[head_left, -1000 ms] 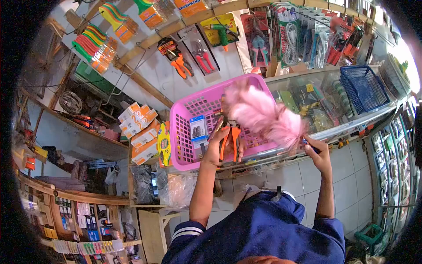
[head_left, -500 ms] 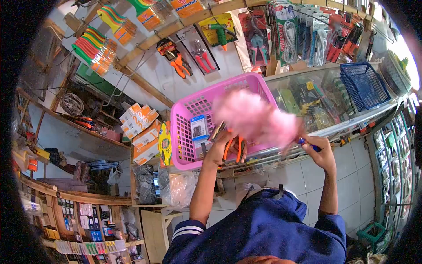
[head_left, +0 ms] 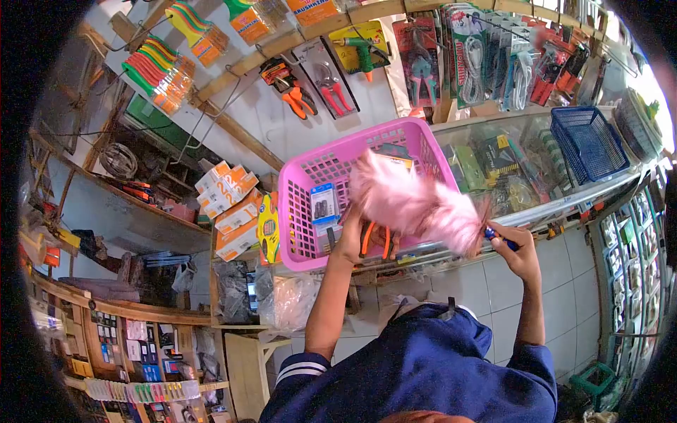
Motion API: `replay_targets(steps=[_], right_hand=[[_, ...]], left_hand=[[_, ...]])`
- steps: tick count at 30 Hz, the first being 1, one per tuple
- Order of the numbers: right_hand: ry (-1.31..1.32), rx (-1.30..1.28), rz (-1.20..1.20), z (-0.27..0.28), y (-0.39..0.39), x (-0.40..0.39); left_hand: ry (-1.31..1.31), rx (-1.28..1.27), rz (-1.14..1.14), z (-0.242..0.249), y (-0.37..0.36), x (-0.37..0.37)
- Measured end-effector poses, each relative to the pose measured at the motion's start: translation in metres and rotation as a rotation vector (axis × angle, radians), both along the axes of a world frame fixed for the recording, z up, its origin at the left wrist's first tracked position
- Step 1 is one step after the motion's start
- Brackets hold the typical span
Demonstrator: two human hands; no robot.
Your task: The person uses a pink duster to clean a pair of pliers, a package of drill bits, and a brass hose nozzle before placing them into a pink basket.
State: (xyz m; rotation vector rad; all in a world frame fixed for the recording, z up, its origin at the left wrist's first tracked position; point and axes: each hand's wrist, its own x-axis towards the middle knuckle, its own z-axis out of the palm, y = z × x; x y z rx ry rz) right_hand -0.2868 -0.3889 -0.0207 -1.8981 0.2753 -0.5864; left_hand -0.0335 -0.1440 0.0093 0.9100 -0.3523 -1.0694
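My right hand [head_left: 513, 251] is closed round the blue handle [head_left: 491, 233] of a fluffy pink duster [head_left: 416, 201]. The duster's head lies across the front of the pink basket [head_left: 288, 211] and partly hides my left hand [head_left: 352, 236]. That left hand is at the basket's front edge, with fingers wrapped round a tool with orange handles [head_left: 367, 238]; the tool's upper part is behind the duster. Inside the basket, a blue-and-white package [head_left: 324, 204] leans at the left, and another package [head_left: 393, 156] shows near the back.
A glass display case [head_left: 525, 203] bears a blue basket [head_left: 591, 146] to the right. Orange-and-white boxes [head_left: 236, 229] and a yellow package [head_left: 268, 227] stand left of the pink basket. Packaged tools [head_left: 331, 84] hang above; plastic bags [head_left: 289, 303] are below.
The duster's head has shifted slightly down and is less blurred, uncovering a package at the back of the basket. The camera view has moved slightly. Both hands keep their holds.
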Motion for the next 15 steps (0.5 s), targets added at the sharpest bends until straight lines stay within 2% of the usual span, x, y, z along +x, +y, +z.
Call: replay_targets(steps=[2, 3, 5, 7, 8, 11, 15], right_hand=[[0.021, 0.072, -0.116, -0.005, 0.004, -0.002], [0.043, 0.060, -0.085, -0.005, 0.003, -0.005], [0.085, 0.039, -0.024, -0.006, -0.003, -0.013], [0.063, 0.008, -0.110, -0.007, -0.013, -0.019], [0.055, -0.007, -0.154, -0.006, -0.015, -0.022], [0.053, -0.071, -0.031, 0.003, -0.019, -0.028], [0.059, -0.139, -0.023, 0.000, -0.028, -0.036]], left_hand=[[0.052, -0.044, -0.078, 0.003, 0.000, 0.004], [0.067, -0.092, -0.157, 0.003, 0.002, 0.006], [0.048, -0.024, -0.130, 0.005, 0.002, 0.007], [0.007, 0.055, -0.087, -0.002, 0.001, 0.008], [-0.002, 0.028, -0.167, -0.003, 0.003, 0.010], [0.038, 0.084, -0.097, 0.006, 0.000, 0.007], [0.062, 0.099, -0.133, 0.010, -0.001, 0.006]])
